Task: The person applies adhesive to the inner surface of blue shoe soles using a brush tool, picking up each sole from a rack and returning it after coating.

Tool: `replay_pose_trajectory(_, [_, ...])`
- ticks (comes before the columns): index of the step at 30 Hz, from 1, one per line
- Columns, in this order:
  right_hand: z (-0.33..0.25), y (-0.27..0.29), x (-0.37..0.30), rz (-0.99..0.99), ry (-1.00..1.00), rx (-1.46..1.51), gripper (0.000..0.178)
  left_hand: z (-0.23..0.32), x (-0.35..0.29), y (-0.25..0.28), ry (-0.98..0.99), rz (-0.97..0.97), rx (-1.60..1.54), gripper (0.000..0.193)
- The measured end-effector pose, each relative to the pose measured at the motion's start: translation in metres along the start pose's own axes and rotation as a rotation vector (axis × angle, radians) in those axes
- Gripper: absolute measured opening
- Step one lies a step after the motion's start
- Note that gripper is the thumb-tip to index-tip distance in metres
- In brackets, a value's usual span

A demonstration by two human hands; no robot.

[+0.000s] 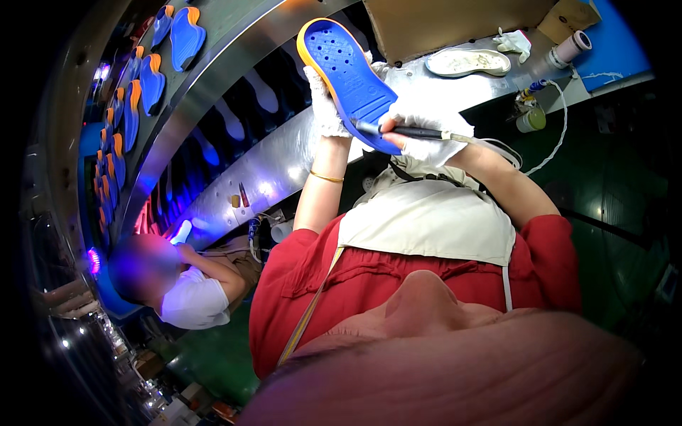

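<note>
Over the metal surface (280, 150), gloved L hand (327, 106) has its grip clamped on blue insole (353, 82), R hand (432, 119) pinches corded tool (415, 133) w/ tip at insole's edge: prob. edge work, next stroke likely needing it steady.

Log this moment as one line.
left fingers: hold blue-orange insole | right fingers: hold black-handled tool, tip over insole | metal ledge: white sole

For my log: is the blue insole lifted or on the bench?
Lifted: the left hand is under the insole, showing past both edges.
</note>
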State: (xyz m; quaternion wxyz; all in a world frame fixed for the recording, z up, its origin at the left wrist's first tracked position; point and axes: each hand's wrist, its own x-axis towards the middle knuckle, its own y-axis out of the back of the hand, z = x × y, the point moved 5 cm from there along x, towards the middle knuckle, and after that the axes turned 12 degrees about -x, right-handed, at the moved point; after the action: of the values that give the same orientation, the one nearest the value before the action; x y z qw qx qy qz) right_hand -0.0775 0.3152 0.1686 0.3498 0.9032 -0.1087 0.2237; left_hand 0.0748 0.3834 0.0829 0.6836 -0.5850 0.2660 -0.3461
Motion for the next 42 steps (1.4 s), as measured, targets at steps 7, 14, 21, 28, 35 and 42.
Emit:
replay_pose_trajectory(7, [0.036, 0.015, 0.014, -0.030, -0.353, 0.386, 0.010, -0.011, -0.018, -0.032, 0.097, -0.154, -0.207, 0.094])
replay_pose_trajectory(14, [0.037, 0.013, 0.011, 0.143, -0.220, 0.390, 0.009, -0.022, -0.032, -0.030, -0.055, -0.036, 0.152, 0.091])
replay_pose_trajectory(21, [0.028, -0.005, 0.008, 0.023, -0.372, 0.554, 0.009, -0.010, -0.019, -0.040, -0.145, -0.130, 0.198, 0.090])
replay_pose_trajectory(28, [0.008, -0.028, 0.000, 0.017, -0.217, 0.363, 0.008, 0.000, -0.015, -0.044, -0.084, -0.161, -0.082, 0.091])
replay_pose_trajectory(35, [0.022, -0.022, 0.009, -0.021, -0.253, 0.528, 0.008, 0.012, -0.016, -0.051, -0.092, -0.226, -0.232, 0.085])
replay_pose_trajectory(42, [0.024, -0.012, 0.017, -0.067, -0.340, 0.537, 0.008, 0.021, -0.013, -0.045, -0.123, -0.176, 0.016, 0.085])
